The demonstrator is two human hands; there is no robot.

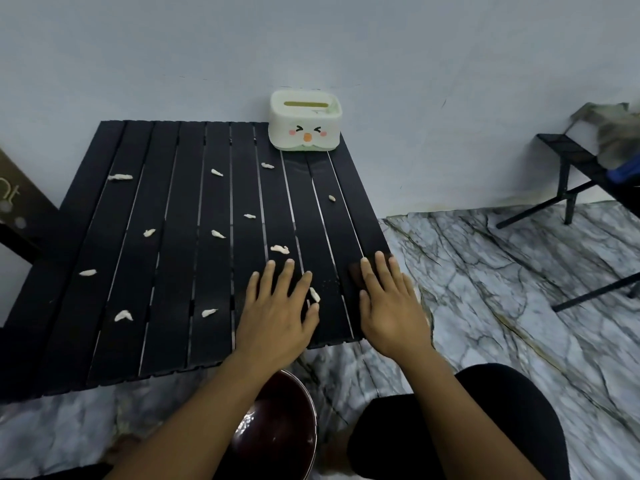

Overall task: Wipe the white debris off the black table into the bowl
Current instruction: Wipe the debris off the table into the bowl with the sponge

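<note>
- Cardboard box [14, 199] at the left edge: cut off by the frame; printed letters partly legible, reading "nt", the rest out of view.
- Black slatted table [173, 271]: near-left corner runs out of view; far edge stands against the pale wall [311, 39].
- White debris [120, 177]: about a dozen small pieces scattered over the slats, from the far left to the right side. One piece [314, 294] lies just beside the left hand's index finger and thumb; another [280, 249] lies just beyond that hand's fingertips.
- Left hand [277, 310]: palm down, flat on the table near the front edge, fingers spread and released, gripping nothing.
- Dark bowl [277, 427]: on the marble-patterned floor [502, 289] below the table's front edge, partly hidden by the left forearm; contents cannot be made out.
- Tissue box [305, 121]: cream-coloured, on the table's far right corner against the wall, with a cartoon face on the front and a slot in the lid. No writing readable.
- Right hand [388, 303]: palm down at the table's right front corner, fingers extended and close together, released. A dark patch under the fingertips cannot be identified.
- Person's knee [467, 427], clothed in black, is cut off at the bottom edge.
- Second black stand [571, 161] at the right edge: cut off, carrying blurred cloth and a blue item, neither identifiable.
</note>
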